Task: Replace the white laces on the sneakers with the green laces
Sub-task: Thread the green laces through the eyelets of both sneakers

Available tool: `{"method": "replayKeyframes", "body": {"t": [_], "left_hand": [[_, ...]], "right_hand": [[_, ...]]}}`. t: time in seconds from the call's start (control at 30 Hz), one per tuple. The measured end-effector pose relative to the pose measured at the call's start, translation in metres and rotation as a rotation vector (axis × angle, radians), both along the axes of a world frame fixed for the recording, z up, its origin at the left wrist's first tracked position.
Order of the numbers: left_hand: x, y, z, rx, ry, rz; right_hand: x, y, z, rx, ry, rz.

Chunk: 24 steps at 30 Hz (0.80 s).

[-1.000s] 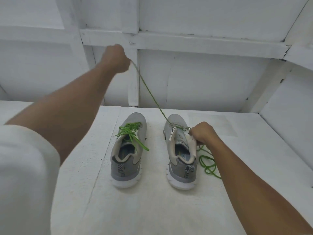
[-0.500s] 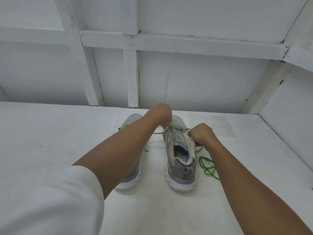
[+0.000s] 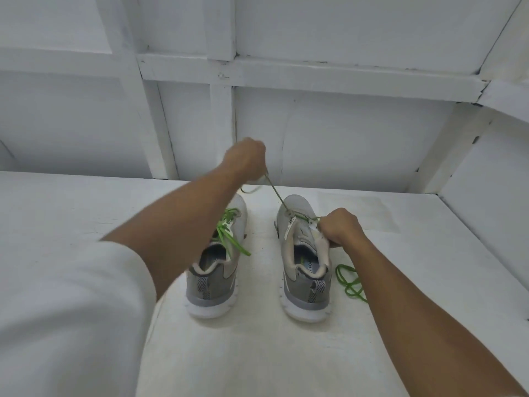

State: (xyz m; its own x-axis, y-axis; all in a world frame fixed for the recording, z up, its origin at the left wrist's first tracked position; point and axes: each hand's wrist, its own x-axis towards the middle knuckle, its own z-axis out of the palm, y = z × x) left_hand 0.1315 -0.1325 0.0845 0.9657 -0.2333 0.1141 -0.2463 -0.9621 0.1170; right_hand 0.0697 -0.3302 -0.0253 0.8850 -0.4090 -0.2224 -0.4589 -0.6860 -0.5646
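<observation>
Green lace (image 3: 276, 193), pinched in the raised left hand (image 3: 246, 163) and taut to the front eyelets of the right sneaker (image 3: 303, 270), pulls best straight and steady while the right hand (image 3: 340, 229), gripping its upper, braces it.

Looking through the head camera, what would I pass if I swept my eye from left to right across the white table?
white sleeve → green-laced sneaker → partly laced sneaker → loose coil of green lace
</observation>
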Motion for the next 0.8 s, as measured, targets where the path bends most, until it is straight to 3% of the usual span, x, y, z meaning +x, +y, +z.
{"method": "replayKeyframes", "body": {"t": [0.13, 0.27, 0.43, 0.53, 0.67, 0.8], "left_hand": [[0.012, 0.016, 0.035, -0.04, -0.028, 0.062], [0.004, 0.001, 0.044, -0.078, 0.385, 0.061], [-0.007, -0.02, 0.029, 0.26, 0.687, 0.035], [-0.01, -0.021, 0.034, 0.12, 0.694, 0.051], [-0.005, -0.019, 0.035, -0.117, 0.533, 0.025], [-0.004, -0.023, 0.012, -0.505, 0.476, 0.015]], "right_hand": [[-0.001, 0.0, 0.0, 0.001, 0.001, -0.011], [-0.001, 0.003, 0.001, 0.009, -0.007, -0.024], [-0.001, 0.003, 0.0, 0.039, -0.005, -0.034], [-0.003, 0.002, 0.001, -0.003, 0.004, -0.005], [-0.003, 0.003, 0.004, 0.009, 0.001, 0.003], [-0.003, 0.001, 0.015, 0.225, 0.049, -0.005]]}}
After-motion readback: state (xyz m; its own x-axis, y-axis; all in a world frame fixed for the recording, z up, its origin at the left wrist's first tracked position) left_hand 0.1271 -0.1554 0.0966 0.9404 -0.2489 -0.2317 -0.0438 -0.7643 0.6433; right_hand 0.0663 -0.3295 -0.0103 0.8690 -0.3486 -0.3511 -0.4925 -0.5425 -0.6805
